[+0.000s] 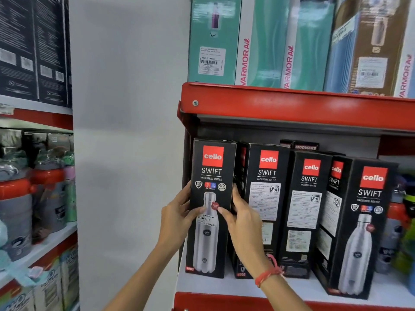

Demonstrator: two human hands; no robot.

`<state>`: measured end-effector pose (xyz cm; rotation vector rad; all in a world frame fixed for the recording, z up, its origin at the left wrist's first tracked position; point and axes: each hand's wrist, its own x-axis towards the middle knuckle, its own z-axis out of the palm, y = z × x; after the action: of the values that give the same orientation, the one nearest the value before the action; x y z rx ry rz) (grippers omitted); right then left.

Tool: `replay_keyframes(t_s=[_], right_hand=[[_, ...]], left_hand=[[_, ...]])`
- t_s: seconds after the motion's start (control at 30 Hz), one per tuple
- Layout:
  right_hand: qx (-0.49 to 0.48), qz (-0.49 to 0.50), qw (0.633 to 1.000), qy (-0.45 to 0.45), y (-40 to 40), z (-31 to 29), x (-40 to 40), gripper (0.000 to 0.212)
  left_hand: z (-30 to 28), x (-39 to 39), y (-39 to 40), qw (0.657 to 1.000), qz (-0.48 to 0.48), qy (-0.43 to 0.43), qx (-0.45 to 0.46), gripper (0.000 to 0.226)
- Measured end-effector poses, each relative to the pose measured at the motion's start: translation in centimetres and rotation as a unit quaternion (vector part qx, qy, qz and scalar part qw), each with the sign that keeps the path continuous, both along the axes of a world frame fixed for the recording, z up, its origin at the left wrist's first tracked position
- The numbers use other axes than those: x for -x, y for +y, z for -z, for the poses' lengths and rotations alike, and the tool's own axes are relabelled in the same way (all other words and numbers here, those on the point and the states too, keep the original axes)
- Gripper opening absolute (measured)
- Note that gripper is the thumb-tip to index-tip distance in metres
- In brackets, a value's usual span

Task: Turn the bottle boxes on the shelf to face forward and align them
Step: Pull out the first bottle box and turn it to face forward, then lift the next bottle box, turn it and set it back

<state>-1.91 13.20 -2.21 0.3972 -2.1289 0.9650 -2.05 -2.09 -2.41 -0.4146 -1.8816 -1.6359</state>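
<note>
Leftmost box (211, 198) between both hands, edge-gripped.

Modware box (305, 146): you see only its top behind the row. Second box (265, 198): lower front hidden by your right hand (241, 221). Label print: illegible.

Glossy black cardboard bottle boxes (211, 207) stand on a glossy red-painted metal shelf (292, 108).

Bright even light; edges soft, bowed; shadow under upper shelf (292, 104).
</note>
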Motion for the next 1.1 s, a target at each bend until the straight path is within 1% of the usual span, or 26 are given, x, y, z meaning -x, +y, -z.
replay_keyframes(t_s=[0.1, 0.13, 0.17, 0.2, 0.27, 0.33, 0.37, 0.47, 0.53, 0.6, 0.7, 0.83, 0.9, 0.93, 1.0, 1.1], right_hand=[[0.047, 0.063, 0.988, 0.131, 0.7, 0.4, -0.5, 0.039], [0.063, 0.091, 0.98, 0.164, 1.0, 0.3, -0.7, 0.036], [0.077, 0.124, 0.973, 0.177, 1.4, 0.1, -0.8, 0.038], [0.093, 0.158, 0.968, 0.172, 1.8, -0.2, -0.8, 0.045], [0.111, 0.223, 0.961, 0.117, 2.4, -0.7, -0.3, 0.071], [0.108, 0.257, 0.959, 0.047, 2.8, -1.0, 0.1, 0.099], [0.107, 0.255, 0.961, 0.018, 2.9, -1.0, 0.2, 0.107], [0.135, 0.229, 0.964, -0.025, 3.3, -1.5, 0.2, 0.117], [0.157, 0.212, 0.964, -0.032, 4.0, -1.8, -0.4, 0.118], [0.174, 0.184, 0.967, -0.022, 4.8, -1.6, -1.5, 0.115], [0.196, 0.117, 0.974, 0.007, 6.3, -1.1, -4.1, 0.111], [0.19, 0.044, 0.98, 0.042, 9.3, -1.3, -7.3, 0.107], [0.184, -0.014, 0.981, 0.055, 10.7, -1.8, -8.6, 0.105], [0.181, -0.052, 0.98, 0.061, 11.4, -2.2, -9.4, 0.105], [0.165, -0.122, 0.976, 0.071, 12.6, -3.2, -10.7, 0.104], [0.132, -0.221, 0.965, 0.053, 14.6, -5.1, -12.0, 0.1]], left_hand=[[0.2, -0.5, 0.5, 0.998, -0.056, 0.018, 0.021, 0.064], [0.4, -0.8, 0.7, 0.995, -0.091, 0.034, 0.036, 0.062], [0.6, -0.9, 0.9, 0.99, -0.123, 0.056, 0.05, 0.06], [0.8, -1.1, 1.2, 0.982, -0.153, 0.085, 0.067, 0.058], [0.9, -1.5, 2.1, 0.962, -0.202, 0.15, 0.11, 0.054], [0.8, -1.8, 3.3, 0.948, -0.213, 0.191, 0.138, 0.048], [0.7, -1.8, 3.8, 0.948, -0.204, 0.195, 0.144, 0.046], [0.3, -2.2, 5.1, 0.964, -0.143, 0.173, 0.141, 0.036], [0.2, -2.6, 6.0, 0.976, -0.099, 0.147, 0.128, 0.031], [0.3, -2.8, 6.8, 0.986, -0.059, 0.109, 0.113, 0.034], [0.3, -3.0, 7.7, 0.992, -0.015, 0.06, 0.112, 0.047], [-0.7, -4.6, 8.3, 0.995, 0.048, 0.034, 0.079, 0.078], [-1.5, -5.8, 8.4, 0.994, 0.076, 0.024, 0.078, 0.087], [-2.0, -6.5, 8.5, 0.993, 0.088, 0.018, 0.08, 0.087], [-3.3, -8.1, 8.8, 0.989, 0.113, 0.011, 0.093, 0.079], [-4.9, -10.7, 9.3, 0.98, 0.158, 0.01, 0.122, 0.056]])
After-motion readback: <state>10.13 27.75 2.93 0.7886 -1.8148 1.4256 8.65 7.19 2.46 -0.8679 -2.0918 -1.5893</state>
